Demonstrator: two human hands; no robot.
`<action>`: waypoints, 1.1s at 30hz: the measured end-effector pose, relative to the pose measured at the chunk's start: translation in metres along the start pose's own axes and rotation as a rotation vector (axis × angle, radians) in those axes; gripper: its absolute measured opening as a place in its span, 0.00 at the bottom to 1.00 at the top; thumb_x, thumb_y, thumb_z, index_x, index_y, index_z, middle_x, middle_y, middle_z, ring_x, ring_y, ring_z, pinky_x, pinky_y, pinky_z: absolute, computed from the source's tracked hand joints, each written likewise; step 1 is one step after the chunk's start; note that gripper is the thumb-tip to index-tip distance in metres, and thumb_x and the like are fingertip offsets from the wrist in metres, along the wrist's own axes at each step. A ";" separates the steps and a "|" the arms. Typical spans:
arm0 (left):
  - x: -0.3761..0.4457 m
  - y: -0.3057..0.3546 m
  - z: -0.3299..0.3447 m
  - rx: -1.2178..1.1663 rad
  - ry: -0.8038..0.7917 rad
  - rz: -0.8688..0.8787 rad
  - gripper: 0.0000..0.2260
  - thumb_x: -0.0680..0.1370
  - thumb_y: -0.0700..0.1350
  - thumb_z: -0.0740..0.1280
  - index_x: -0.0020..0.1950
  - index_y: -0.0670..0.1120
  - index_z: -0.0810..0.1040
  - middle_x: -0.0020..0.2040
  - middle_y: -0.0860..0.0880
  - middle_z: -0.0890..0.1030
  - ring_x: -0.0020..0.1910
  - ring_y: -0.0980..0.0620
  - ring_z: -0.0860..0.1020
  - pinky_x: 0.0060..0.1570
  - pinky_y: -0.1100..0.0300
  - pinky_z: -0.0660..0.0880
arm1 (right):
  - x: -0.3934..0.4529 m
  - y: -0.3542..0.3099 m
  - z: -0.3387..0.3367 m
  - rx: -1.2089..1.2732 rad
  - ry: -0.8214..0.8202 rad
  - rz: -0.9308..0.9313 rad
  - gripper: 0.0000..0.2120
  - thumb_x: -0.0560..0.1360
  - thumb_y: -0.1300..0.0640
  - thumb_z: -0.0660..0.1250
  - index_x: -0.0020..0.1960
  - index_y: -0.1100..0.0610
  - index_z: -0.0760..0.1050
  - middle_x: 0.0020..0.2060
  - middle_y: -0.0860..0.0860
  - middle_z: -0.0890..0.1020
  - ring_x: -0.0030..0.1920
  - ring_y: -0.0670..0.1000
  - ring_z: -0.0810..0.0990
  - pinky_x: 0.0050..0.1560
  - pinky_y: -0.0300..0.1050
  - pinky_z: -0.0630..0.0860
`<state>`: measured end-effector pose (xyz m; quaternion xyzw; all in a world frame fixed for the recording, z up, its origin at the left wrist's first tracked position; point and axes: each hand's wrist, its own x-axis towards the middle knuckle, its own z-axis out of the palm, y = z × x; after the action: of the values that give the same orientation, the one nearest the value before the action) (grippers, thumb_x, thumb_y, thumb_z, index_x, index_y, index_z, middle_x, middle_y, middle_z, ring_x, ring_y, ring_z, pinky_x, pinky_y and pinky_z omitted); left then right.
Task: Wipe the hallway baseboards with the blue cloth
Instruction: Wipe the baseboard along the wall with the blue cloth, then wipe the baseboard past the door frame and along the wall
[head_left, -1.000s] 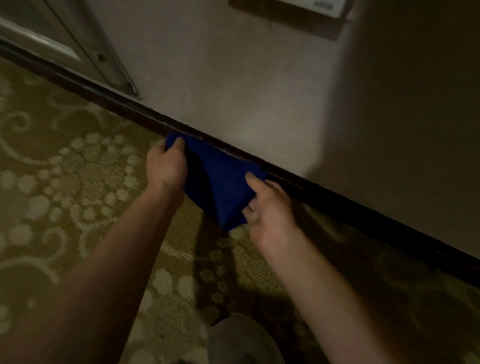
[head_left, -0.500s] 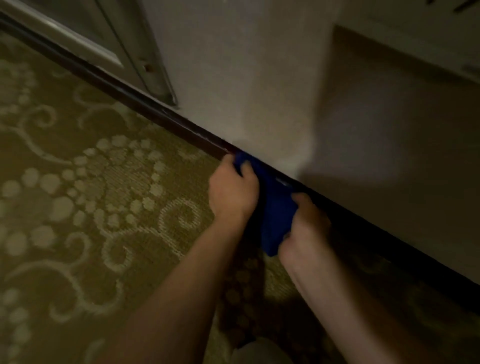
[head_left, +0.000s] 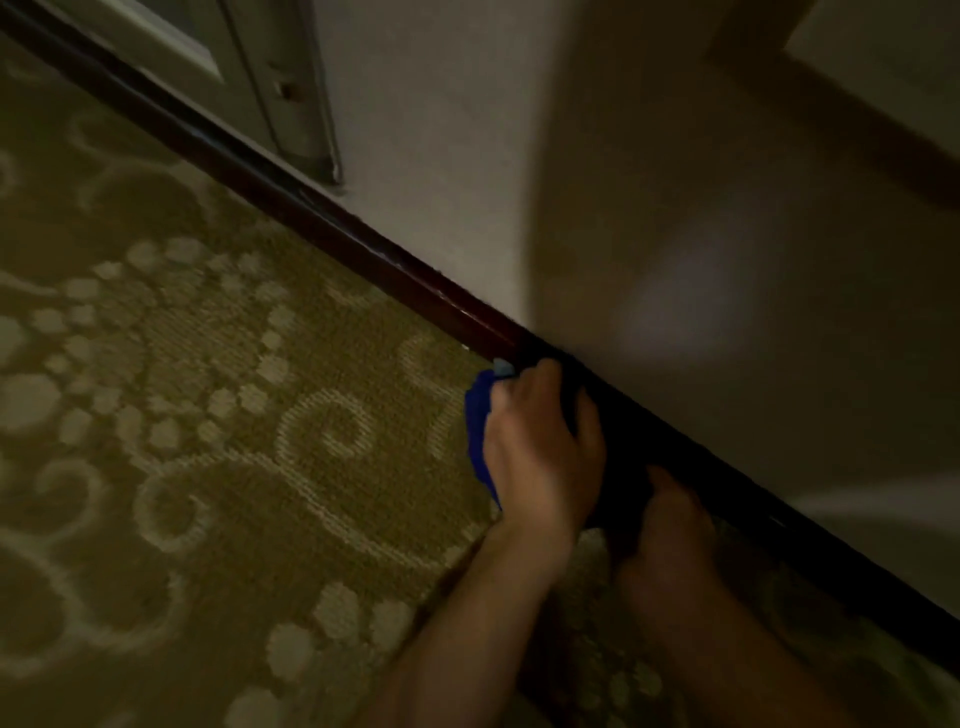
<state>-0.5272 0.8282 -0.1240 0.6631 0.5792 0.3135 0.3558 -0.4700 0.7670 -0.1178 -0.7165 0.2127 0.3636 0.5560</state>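
Baseboard (head_left: 363, 249): we record a dark, reddish-brown strip with a glossy face, straight, running diagonally from upper left to lower right where wall meets floor. Thin highlights show along its top edge.

Wall (head_left: 431, 130): matt, pale, lightly grained; its right part lies in deep shadow with one soft bright patch.

Door frame (head_left: 291, 93): grey, smooth, with vertical mouldings, ending just above the baseboard at upper left.

Carpet (head_left: 208, 389): olive-gold woven pile, ribbed texture, pale scrolls and clusters of round dots.

Blue cloth (head_left: 477, 441): soft, deep blue fabric, bunched; we see a folded edge showing left of the left hand, with a small pale tag at its upper tip. The rest runs under the hand into shadow, against the baseboard and just above the carpet.

Left hand (head_left: 540, 447): back upward, fingers curled over the cloth, clamped on it, knuckles near the baseboard.

Right hand (head_left: 670, 525): just beside the left, in heavy shadow, fingers bent toward the dark mass of cloth; it appears to hold the cloth's lower end, though we cannot tell for certain.
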 end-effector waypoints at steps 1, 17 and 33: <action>0.006 -0.004 -0.007 0.012 -0.036 0.023 0.08 0.77 0.48 0.63 0.40 0.49 0.67 0.38 0.49 0.75 0.44 0.47 0.74 0.37 0.52 0.71 | 0.002 0.001 0.002 0.016 0.002 0.012 0.19 0.79 0.59 0.63 0.69 0.58 0.73 0.59 0.57 0.80 0.52 0.58 0.81 0.40 0.50 0.79; 0.034 -0.037 -0.031 -0.370 0.005 -0.155 0.04 0.81 0.41 0.60 0.47 0.44 0.72 0.40 0.51 0.75 0.39 0.61 0.75 0.41 0.69 0.70 | -0.004 -0.002 0.033 -0.177 -0.277 -0.147 0.14 0.76 0.57 0.68 0.60 0.60 0.79 0.54 0.59 0.84 0.53 0.60 0.84 0.50 0.57 0.82; 0.097 -0.053 -0.289 -0.569 -0.115 -0.590 0.04 0.82 0.45 0.63 0.49 0.50 0.77 0.47 0.52 0.80 0.44 0.56 0.79 0.39 0.59 0.74 | -0.166 0.020 0.141 -0.181 -0.456 0.054 0.13 0.78 0.60 0.65 0.62 0.60 0.77 0.54 0.57 0.83 0.50 0.55 0.83 0.41 0.47 0.78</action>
<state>-0.7822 0.9596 -0.0086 0.3604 0.6138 0.3080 0.6313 -0.6312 0.8789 -0.0210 -0.6568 0.0677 0.5482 0.5133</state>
